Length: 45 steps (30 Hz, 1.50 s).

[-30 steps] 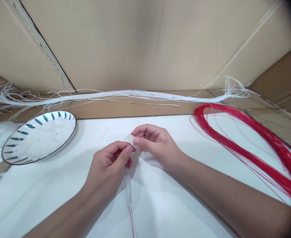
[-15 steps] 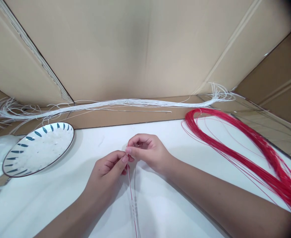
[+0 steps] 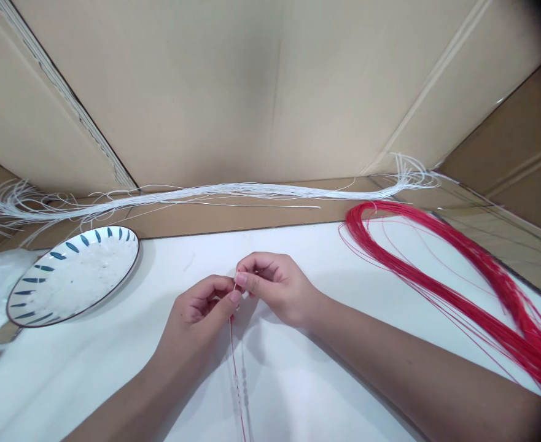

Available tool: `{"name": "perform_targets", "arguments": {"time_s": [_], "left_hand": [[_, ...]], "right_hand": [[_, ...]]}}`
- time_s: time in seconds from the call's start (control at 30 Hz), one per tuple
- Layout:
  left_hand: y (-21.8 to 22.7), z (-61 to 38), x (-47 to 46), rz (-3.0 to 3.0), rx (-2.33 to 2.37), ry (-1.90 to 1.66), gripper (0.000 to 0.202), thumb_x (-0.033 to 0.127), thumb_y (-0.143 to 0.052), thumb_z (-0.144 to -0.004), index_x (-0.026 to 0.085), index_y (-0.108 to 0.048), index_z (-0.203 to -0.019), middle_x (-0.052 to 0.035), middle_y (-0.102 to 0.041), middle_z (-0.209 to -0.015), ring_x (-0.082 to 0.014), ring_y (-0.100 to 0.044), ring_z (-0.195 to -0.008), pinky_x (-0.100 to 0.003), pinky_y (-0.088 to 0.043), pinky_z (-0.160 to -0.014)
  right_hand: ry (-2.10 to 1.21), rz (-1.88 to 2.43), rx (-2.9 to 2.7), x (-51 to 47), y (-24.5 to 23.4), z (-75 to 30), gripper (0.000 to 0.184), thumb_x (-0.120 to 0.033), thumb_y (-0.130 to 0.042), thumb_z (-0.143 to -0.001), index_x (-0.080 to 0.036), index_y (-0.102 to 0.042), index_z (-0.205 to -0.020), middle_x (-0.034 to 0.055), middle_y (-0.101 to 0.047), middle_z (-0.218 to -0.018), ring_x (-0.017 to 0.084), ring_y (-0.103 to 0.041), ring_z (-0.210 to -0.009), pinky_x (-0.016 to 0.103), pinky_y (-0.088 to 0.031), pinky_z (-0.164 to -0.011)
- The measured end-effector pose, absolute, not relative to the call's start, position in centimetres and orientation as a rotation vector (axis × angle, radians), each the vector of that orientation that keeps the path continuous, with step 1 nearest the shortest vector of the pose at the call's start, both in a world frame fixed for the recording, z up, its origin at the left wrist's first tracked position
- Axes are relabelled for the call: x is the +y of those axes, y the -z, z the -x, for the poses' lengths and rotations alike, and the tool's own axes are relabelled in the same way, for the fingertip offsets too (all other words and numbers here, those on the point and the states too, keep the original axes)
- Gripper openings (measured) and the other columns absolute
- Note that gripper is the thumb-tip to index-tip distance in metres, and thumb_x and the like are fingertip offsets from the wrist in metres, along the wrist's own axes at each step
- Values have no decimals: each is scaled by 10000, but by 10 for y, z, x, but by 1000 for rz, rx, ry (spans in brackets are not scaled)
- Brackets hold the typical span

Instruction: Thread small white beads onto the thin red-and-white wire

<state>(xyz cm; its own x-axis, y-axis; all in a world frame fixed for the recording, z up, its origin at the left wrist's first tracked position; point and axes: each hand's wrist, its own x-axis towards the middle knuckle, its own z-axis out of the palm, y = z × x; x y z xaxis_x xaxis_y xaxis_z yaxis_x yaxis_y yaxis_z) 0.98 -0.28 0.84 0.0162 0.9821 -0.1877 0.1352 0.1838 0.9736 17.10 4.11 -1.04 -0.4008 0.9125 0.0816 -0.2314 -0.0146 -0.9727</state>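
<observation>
red thread-thin cord (image 3: 232, 344) carrying small translucent beads (image 3: 236, 383) hangs over the white table (image 3: 206, 252), its upper end apparently pinched in the grip of both the left hand (image 3: 203, 307) and the right hand (image 3: 277, 285). hold it taut between close fingertips; the oval, blue-dashed white plate (image 3: 58, 255) and looped red cord bundle (image 3: 436, 291) lie out of the way.

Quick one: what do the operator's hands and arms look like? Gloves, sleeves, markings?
Left hand and right hand are both ungloved, with no rings, watches or bands visible. Left forearm and right forearm are bare as far as the frame shows; no sleeves or cables seen. Thumbnails look short.
</observation>
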Motion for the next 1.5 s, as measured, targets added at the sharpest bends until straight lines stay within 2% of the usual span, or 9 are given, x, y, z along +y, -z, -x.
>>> {"name": "perform_targets", "arguments": {"time_s": [0.2,0.43,0.6,0.7,0.73,0.83,0.9,1.03,1.5], "left_hand": [[-3,-4,-3,-1298,1241,-754,166,330,-664,-829,214,-643,-711,-23,-662,-888,-147,-512,-697,-287,-396,-619],[-2,-1,-2,-1549,1177,-547,176,304,-668,-797,211,-609,-661,-90,-656,-1126,-239,-601,-896,-309,-432,-646],[-6,-1,0,-1488,1158,-651,310,431,-612,-904,216,-635,-682,-85,-663,-1058,-230,-586,-892,-336,-449,-752],[-6,-2,-3,-1521,1207,-641,74,334,-681,-850,266,-698,-877,-66,-659,-1127,-213,-549,-877,-328,-455,-747],[-7,-3,-4,-1523,1237,-644,189,303,-720,-810,303,-702,-998,-54,-655,-1140,-210,-535,-874,-318,-456,-734],[-6,-5,-7,-1362,1281,-789,455,375,-778,-769,364,-653,-1206,-32,-654,-1094,-203,-547,-869,-299,-470,-710],[-5,-6,-6,-1207,1268,-957,366,437,-757,-804,335,-681,-1147,-25,-679,-1027,-192,-589,-861,-298,-493,-740],[-4,-6,1,-1119,1287,-1089,180,389,-773,-825,254,-745,-941,-17,-726,-836,-156,-627,-750,-272,-504,-711],[-1,-5,6,-1009,1258,-1047,161,367,-799,-808,210,-800,-770,-29,-735,-643,-147,-641,-622,-263,-516,-607]], "right_hand": [[-1206,928,-1249,44,11,-174,291,-449,-708,-876,-200,-570,-813,-31,-525,-693,116,-459,-610,270,-398,-596],[-1131,956,-1214,46,10,-175,348,-518,-711,-866,-212,-558,-803,-32,-492,-662,130,-431,-608,276,-387,-576],[-1130,969,-1235,44,9,-174,338,-514,-710,-869,-216,-567,-800,-27,-498,-665,136,-447,-615,282,-401,-583],[-1145,976,-1229,45,9,-175,324,-493,-723,-857,-213,-570,-797,-30,-498,-665,133,-447,-609,281,-397,-580],[-1148,977,-1223,45,9,-175,316,-482,-727,-853,-212,-573,-796,-30,-503,-667,132,-452,-611,281,-400,-584],[-1177,969,-1224,45,10,-175,276,-437,-737,-849,-207,-594,-797,-13,-565,-703,140,-514,-647,292,-437,-629],[-1242,940,-1271,43,10,-174,242,-406,-734,-858,-202,-618,-798,8,-625,-738,152,-569,-684,305,-464,-667],[-1336,918,-1436,38,8,-173,213,-381,-735,-864,-196,-666,-783,29,-680,-761,161,-588,-702,308,-473,-658],[-1526,873,-1359,39,10,-172,359,-518,-797,-815,-190,-655,-782,19,-665,-717,162,-605,-656,320,-481,-635]]}}
